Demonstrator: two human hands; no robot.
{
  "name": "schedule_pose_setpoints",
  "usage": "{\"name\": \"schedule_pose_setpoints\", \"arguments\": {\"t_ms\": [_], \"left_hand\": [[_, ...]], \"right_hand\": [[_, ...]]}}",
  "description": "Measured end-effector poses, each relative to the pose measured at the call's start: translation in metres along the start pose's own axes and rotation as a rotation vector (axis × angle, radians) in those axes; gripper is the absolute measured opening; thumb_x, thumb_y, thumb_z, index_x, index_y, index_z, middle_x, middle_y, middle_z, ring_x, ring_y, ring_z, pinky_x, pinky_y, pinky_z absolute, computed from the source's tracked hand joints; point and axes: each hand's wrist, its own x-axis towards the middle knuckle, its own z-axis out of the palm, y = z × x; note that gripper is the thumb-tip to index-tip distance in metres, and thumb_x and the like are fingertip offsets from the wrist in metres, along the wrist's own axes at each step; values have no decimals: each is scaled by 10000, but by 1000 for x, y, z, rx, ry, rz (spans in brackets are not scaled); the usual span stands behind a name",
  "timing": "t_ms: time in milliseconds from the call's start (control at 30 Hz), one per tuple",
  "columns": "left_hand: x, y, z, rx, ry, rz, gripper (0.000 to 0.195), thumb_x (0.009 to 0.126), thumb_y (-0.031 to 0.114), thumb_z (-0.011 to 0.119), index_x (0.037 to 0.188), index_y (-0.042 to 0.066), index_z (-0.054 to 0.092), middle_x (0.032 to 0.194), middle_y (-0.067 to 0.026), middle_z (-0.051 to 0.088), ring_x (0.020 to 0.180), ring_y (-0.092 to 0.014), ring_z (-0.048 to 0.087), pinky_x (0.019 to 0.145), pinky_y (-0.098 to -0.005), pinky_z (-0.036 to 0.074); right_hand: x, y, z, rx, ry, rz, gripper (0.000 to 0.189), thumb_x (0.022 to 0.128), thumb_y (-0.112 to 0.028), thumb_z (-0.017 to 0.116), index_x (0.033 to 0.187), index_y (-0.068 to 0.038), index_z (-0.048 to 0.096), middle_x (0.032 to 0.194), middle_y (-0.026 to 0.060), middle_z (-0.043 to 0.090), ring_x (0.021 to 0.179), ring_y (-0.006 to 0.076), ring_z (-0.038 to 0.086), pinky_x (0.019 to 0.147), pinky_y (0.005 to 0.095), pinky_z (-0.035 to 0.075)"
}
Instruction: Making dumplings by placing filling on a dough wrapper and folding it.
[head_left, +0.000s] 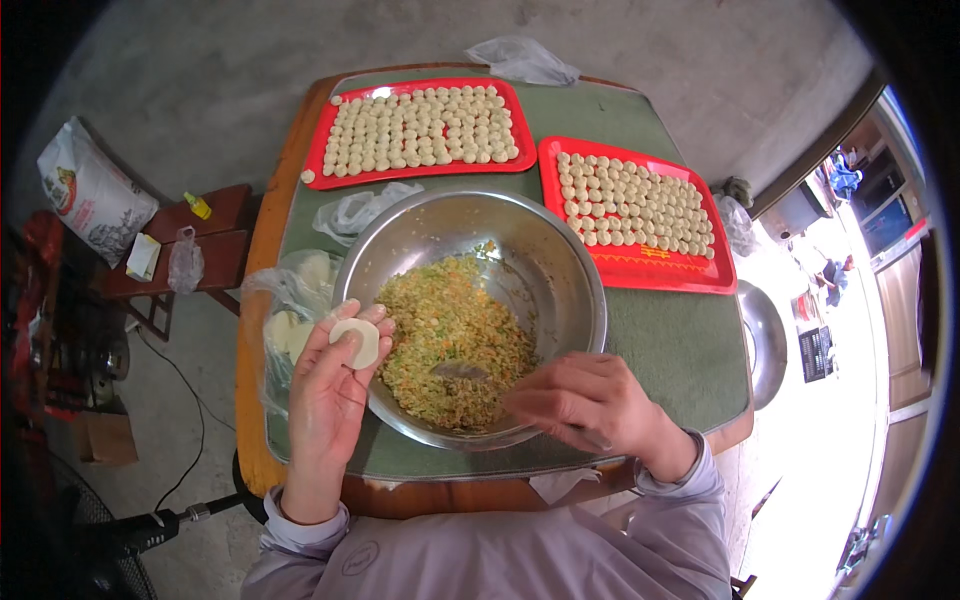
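Observation:
A round, pale dough wrapper (355, 343) lies across the fingers of my left hand (330, 390), pinned by the thumb. My left hand is raised at the left rim of a large steel bowl (555, 262). Chopped filling (450, 330) with green and orange bits is heaped in the bowl. Over the bowl's near right rim, my right hand (581, 401) grips a metal spoon (459, 370), whose tip rests in the filling. My fingers hide the middle of its handle. More wrappers (300, 330) sit in a clear plastic bag (274, 375) left of the bowl.
Two red trays (319, 142) (637, 274) bear rows of small filled dumplings (420, 127) behind and right of the bowl. Crumpled plastic bags (360, 214) (525, 60) lie on the table (675, 360). A bench (199, 259) holds a sack (97, 191); people are outside at right.

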Motion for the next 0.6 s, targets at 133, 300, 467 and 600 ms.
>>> {"name": "schedule_pose_setpoints", "arguments": {"t_ms": [133,300,467,600], "left_hand": [[1,-1,-1,-3,-9,6,400,935,-8,505,1322,-86,443,1256,-248,560,1136,-322,601,999,-367,515],[1,-1,-2,-3,-4,6,394,934,-5,511,1315,-85,451,1253,-249,561,1134,-322,602,995,-368,517],[-1,-1,-1,0,-14,5,393,931,-3,510,1313,-81,458,1256,-249,560,1140,-322,599,995,-369,515],[-2,0,0,5,-6,-4,396,930,-6,501,1317,-79,453,1261,-247,558,1151,-321,593,999,-369,511]], "right_hand": [[-9,-8,0,-101,16,119,242,725,-92,687,958,-76,623,747,20,588,618,198,620,540,322,514],[-5,-21,11,-105,9,55,287,708,-58,676,982,-45,591,718,21,548,585,161,601,517,298,521],[2,-25,23,-80,0,4,353,684,-93,668,1020,-47,572,725,12,523,582,156,591,515,300,517],[6,-24,31,-66,-9,-38,377,672,-113,668,1033,-59,575,731,17,520,593,163,597,524,307,515]]}}
